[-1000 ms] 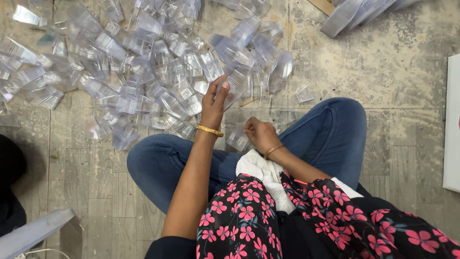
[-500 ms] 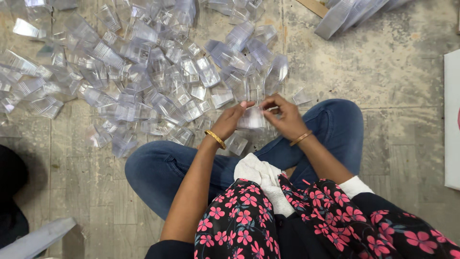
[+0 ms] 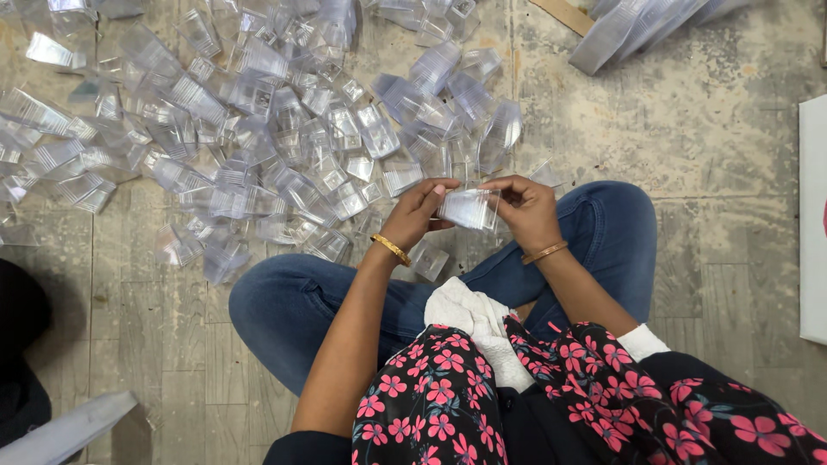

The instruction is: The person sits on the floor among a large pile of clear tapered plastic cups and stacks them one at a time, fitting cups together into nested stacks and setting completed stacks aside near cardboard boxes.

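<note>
Above crossed legs, left hand (image 3: pixel 419 211) and right hand (image 3: pixel 525 211) pinch one clear ribbed plastic sleeve (image 3: pixel 468 208); uneven squeezing could likely crease it.

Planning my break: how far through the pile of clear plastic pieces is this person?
Nothing clearly finished shows, unless the stack of clear trays at the top edge counts. In hand: one clear plastic piece, held between left hand and right hand. Left: a big loose pile of clear pieces on the floor.
</note>
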`<state>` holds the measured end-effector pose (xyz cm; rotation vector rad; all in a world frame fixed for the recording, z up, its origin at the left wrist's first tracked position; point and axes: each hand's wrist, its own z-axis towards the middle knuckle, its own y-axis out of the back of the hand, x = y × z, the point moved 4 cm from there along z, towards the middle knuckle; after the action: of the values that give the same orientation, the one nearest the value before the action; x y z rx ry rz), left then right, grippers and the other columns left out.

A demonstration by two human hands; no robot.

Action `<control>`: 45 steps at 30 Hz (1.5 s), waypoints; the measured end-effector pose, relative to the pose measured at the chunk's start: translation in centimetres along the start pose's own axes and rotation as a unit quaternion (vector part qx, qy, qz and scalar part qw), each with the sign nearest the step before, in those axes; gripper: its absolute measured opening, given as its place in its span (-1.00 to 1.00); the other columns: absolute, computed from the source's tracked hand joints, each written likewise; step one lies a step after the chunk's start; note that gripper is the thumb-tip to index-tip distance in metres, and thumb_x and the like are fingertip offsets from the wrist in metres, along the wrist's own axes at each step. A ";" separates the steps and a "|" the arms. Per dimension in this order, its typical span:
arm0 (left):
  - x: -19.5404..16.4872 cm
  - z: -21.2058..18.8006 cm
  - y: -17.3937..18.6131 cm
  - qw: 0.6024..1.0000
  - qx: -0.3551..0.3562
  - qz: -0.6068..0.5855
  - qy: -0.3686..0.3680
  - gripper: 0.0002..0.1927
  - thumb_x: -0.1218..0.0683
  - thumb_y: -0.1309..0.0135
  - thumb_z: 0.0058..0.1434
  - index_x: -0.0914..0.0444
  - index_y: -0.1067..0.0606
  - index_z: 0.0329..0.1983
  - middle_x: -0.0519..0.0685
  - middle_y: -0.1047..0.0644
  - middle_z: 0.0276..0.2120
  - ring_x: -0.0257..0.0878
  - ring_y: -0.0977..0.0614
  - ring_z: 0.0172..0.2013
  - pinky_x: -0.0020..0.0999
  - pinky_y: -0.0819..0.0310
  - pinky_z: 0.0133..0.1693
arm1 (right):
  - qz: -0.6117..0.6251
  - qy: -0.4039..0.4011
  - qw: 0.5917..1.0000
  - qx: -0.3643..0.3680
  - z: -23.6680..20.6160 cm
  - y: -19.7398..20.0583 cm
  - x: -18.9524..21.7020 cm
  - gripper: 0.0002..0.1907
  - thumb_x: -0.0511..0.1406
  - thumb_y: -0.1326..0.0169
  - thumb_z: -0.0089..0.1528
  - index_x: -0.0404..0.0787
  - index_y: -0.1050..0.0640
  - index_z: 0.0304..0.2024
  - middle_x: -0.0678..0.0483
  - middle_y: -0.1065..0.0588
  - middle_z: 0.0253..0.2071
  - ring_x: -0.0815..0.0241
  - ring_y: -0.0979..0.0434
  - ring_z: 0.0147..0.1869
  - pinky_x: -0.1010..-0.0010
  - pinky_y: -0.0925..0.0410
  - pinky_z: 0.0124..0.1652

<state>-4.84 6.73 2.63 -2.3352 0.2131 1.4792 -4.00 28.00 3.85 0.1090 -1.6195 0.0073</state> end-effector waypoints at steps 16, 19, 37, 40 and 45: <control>0.0 0.0 0.9 0.999 -0.025 -0.032 -0.001 -0.53 -0.15 0.20 0.48 0.22 -0.51 0.18 0.01 -0.57 -0.11 -0.28 -0.64 -0.24 -0.32 -0.67 -0.12 | 0.078 0.024 0.996 0.044 0.1 0.0 1.5 -0.82 -0.50 -0.08 0.33 -0.32 -0.46 -0.02 -0.03 -0.60 0.05 0.30 -0.61 0.10 0.46 -0.48 0.09; 0.7 0.2 1.0 0.999 -0.015 -0.029 0.004 -0.53 -0.14 0.18 0.51 0.24 -0.53 0.21 0.02 -0.49 -0.15 -0.27 -0.61 -0.25 -0.28 -0.67 -0.09 | 0.020 0.014 0.999 0.034 0.2 0.2 0.5 -0.83 -0.47 -0.08 0.36 -0.31 -0.46 0.00 0.03 -0.60 -0.05 0.32 -0.60 0.01 0.50 -0.46 0.01; 0.5 1.1 4.3 0.975 -0.179 -0.059 -0.116 -0.70 0.04 0.14 0.49 0.17 -0.51 0.16 -0.12 -0.61 -0.09 -0.40 -0.60 -0.16 -0.46 -0.51 -0.13 | -0.223 -0.056 0.968 0.106 -3.0 -4.5 -6.6 -0.84 -0.28 -0.18 0.24 -0.22 -0.56 -0.19 0.09 -0.60 -0.30 0.30 -0.58 -0.22 0.36 -0.44 -0.19; 0.5 1.2 4.2 0.977 -0.176 -0.041 -0.117 -0.70 0.03 0.12 0.49 0.18 -0.51 0.16 -0.11 -0.61 -0.09 -0.38 -0.60 -0.14 -0.43 -0.50 -0.12 | -0.111 -0.094 0.985 0.092 -0.8 -1.7 -7.1 -0.87 -0.30 -0.17 0.29 -0.22 -0.56 -0.16 0.13 -0.57 -0.28 0.33 -0.53 -0.22 0.39 -0.43 -0.15; 0.6 1.3 1.7 0.994 -0.087 0.013 -0.064 -0.67 -0.02 0.10 0.46 0.15 -0.49 0.19 -0.11 -0.60 -0.03 -0.35 -0.60 -0.04 -0.36 -0.53 -0.05 | 0.054 -0.103 0.991 0.062 2.3 1.1 -5.8 -0.87 -0.44 -0.14 0.30 -0.22 -0.54 -0.10 0.20 -0.56 -0.18 0.41 -0.50 -0.14 0.50 -0.40 -0.11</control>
<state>-6.19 5.70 1.18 -2.3658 0.0852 1.7162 -6.08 29.32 -1.97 0.1216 -1.8305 0.1865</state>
